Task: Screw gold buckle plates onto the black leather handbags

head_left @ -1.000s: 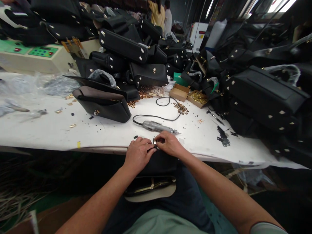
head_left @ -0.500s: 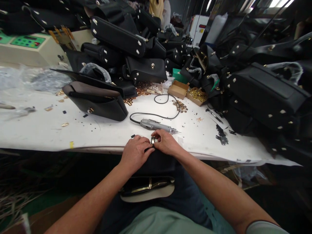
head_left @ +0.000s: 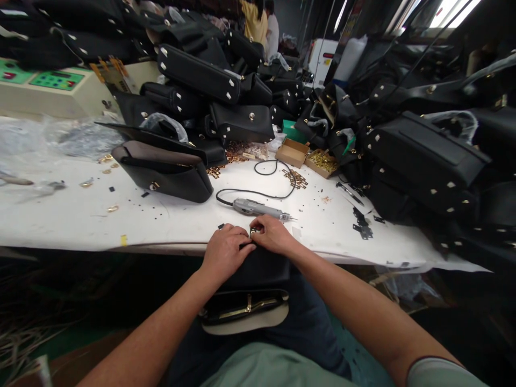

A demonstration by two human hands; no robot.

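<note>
A black handbag (head_left: 258,269) lies across my lap, its opening with a gold zipper facing me and its far end against the table edge. My left hand (head_left: 228,247) is closed on the bag's far edge, fingers curled over it. My right hand (head_left: 269,234) pinches a small metal frame-shaped fitting (head_left: 253,230) at that same edge, thumb and fingertips around it. Just beyond my hands a grey electric screwdriver (head_left: 258,208) rests on the white table (head_left: 181,226), its bit pointing right and its black cord looping behind.
An open black bag (head_left: 165,174) stands left on the table. Behind are piled black bags (head_left: 197,72), a cardboard box (head_left: 293,152), a box of gold fittings (head_left: 321,162) and loose metal frames (head_left: 295,179). More bags (head_left: 427,156) crowd the right. Two people (head_left: 260,24) are far back.
My right fingers have closed over the small metal fitting, which showed more fully before. My left hand stays on the bag's edge. The camera view has shifted slightly.
</note>
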